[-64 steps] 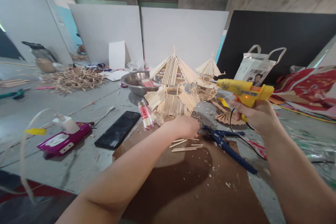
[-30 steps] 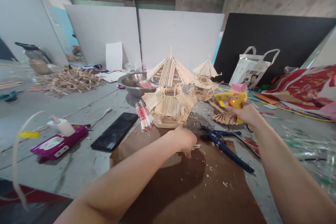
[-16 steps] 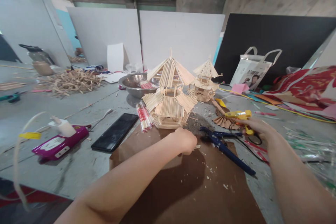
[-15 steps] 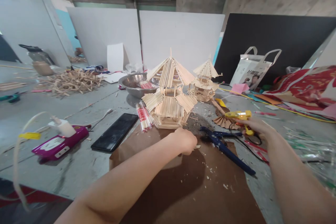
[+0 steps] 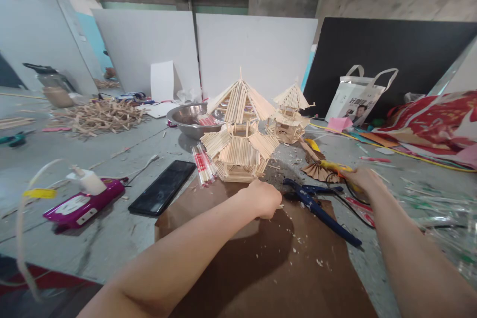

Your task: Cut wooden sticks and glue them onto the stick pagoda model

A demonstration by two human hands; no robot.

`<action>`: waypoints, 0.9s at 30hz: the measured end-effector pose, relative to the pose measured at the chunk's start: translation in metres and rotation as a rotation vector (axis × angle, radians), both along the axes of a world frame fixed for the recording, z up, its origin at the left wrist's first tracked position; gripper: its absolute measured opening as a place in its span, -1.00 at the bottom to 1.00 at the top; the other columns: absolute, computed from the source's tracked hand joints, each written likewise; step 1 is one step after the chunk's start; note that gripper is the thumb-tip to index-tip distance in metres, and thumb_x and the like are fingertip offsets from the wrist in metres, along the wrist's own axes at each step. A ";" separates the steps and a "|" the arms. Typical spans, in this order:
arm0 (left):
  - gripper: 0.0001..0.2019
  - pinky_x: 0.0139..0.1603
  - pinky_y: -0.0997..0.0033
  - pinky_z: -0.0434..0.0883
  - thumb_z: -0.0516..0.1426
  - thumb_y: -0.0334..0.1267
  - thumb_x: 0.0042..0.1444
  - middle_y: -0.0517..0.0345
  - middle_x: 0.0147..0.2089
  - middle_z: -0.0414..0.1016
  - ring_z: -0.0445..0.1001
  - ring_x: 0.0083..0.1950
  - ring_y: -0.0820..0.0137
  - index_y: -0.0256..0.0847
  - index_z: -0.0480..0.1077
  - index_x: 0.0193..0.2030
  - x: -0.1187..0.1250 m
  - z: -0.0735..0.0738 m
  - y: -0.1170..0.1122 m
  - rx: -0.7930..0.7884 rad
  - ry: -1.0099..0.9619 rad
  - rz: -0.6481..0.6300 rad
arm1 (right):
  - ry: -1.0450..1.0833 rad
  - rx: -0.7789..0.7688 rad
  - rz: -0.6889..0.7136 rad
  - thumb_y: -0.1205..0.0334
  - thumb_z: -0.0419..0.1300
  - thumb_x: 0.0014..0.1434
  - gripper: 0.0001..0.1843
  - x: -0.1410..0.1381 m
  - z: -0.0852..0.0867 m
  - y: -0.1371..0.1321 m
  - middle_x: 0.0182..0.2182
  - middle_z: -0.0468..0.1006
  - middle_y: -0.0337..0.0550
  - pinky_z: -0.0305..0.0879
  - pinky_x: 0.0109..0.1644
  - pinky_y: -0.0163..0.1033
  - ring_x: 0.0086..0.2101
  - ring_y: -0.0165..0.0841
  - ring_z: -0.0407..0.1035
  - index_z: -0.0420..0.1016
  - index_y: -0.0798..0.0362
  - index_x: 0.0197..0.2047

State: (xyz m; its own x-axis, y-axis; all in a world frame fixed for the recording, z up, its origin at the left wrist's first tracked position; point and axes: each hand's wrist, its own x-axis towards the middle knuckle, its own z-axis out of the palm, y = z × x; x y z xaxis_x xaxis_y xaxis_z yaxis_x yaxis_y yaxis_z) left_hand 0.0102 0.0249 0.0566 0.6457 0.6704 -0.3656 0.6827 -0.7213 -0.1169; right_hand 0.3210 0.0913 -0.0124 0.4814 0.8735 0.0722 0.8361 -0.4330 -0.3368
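My left hand [image 5: 265, 199] is closed above the brown sheet [image 5: 238, 263]. The pale tip of a small wooden stick [image 5: 280, 206] pokes out past its fingers; the rest is hidden. Just behind this hand stands a pagoda model [image 5: 240, 151] built of wooden sticks, with a pointed roof. Over on the right, my right hand [image 5: 359, 180] is closed around a yellow glue gun [image 5: 335, 166], whose nozzle points left near a folded brown paper fan [image 5: 316, 171]. Between the hands lies a dark blue cutter [image 5: 316, 208], its handles spread.
A smaller stick pagoda [image 5: 288, 119] and a metal bowl [image 5: 188, 121] stand behind. At left are a phone [image 5: 163, 188], a purple power strip [image 5: 87, 203] and a stick pile [image 5: 106, 117]. Wrapped chopsticks [image 5: 203, 165] lie beside the model. Plastic wrappers [image 5: 443, 208] litter the right.
My right hand has turned and lowered slightly with the glue gun, covering more of its body. The left hand stays nearly in place, and less of the stick shows.
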 end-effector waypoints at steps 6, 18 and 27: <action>-0.79 -0.29 0.18 0.37 0.11 -0.43 -0.20 -0.18 -0.32 0.48 0.44 -0.25 0.15 -0.34 0.44 -0.34 0.001 -0.004 -0.001 0.030 -0.018 -0.009 | -0.114 0.068 0.021 -0.08 0.02 -0.09 -0.59 -0.023 0.026 -0.004 -0.34 0.48 0.14 0.19 -0.43 -0.10 -0.31 -0.03 0.37 0.46 0.05 -0.34; -0.78 -0.31 0.22 0.38 0.12 -0.42 -0.22 -0.18 -0.32 0.48 0.44 -0.25 0.15 -0.35 0.44 -0.34 0.006 -0.010 -0.003 0.062 -0.056 -0.005 | 0.005 0.273 0.445 -0.06 0.04 -0.06 -0.68 -0.103 0.071 -0.026 -0.47 0.50 -0.15 0.17 -0.41 -0.24 -0.44 -0.27 0.37 0.42 0.00 -0.40; -0.77 -0.34 0.36 0.32 -0.03 -0.21 0.01 0.04 -0.39 0.45 0.40 -0.35 0.36 -0.27 0.39 -0.36 -0.010 0.018 0.022 0.094 -0.598 0.147 | 0.733 0.196 0.738 -0.04 0.12 -0.09 -0.68 -0.133 0.075 -0.042 -0.60 0.36 -0.30 0.14 -0.61 -0.35 -0.68 -0.51 0.21 0.32 0.05 -0.41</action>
State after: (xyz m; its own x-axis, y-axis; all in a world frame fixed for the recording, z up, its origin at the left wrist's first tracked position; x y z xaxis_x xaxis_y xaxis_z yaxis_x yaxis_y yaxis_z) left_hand -0.0003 0.0471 0.0747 0.6192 0.7794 0.0955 0.7409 -0.6202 0.2578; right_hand 0.1878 0.0492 0.0624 -0.1810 0.9719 0.1505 0.4339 0.2162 -0.8746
